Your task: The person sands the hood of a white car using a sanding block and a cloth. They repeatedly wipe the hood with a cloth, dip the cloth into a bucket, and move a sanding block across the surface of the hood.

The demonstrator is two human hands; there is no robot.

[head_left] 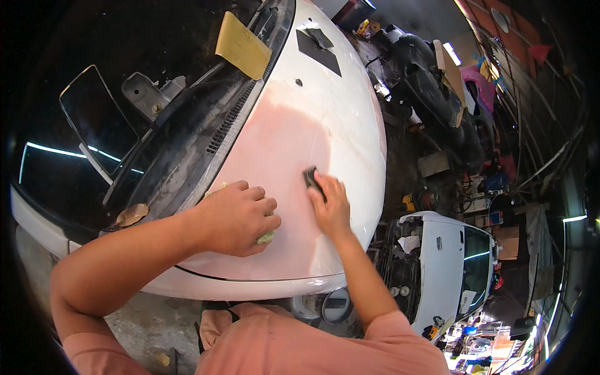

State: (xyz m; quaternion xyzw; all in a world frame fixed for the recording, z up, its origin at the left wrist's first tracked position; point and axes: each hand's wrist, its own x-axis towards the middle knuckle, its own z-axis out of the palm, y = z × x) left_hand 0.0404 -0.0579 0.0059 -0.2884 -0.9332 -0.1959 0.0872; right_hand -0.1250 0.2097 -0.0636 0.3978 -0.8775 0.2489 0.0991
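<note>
Pressure on the dark pad should, I judge, be light and even. The right hand has its fingers and thumb closed around that pad, at the right edge of the pink patch where it borders the white of the car hood. The left hand is curled around a yellow-green wad — sponge or cloth, I cannot tell which — low over the pink area, with most of the wad hidden by the fingers.

Working well here probably means keeping the pad's face flat to the curve, since tipping it onto a corner or a fingertip could cut a groove. Overlapping strokes that run a little past the pink border should blend it better than dwelling on one spot. Whether the surface is wet is not clear from its shine; if it is, wiping with the wad between passes would let the eye and palm check for ridges. Extra care seems wise beside the slotted black grille and around the small dark spot higher on the hood, where a pad might catch. The dark sheets and folded tan paper lie well apart from the pad — best left there, off the stroke path.
</note>
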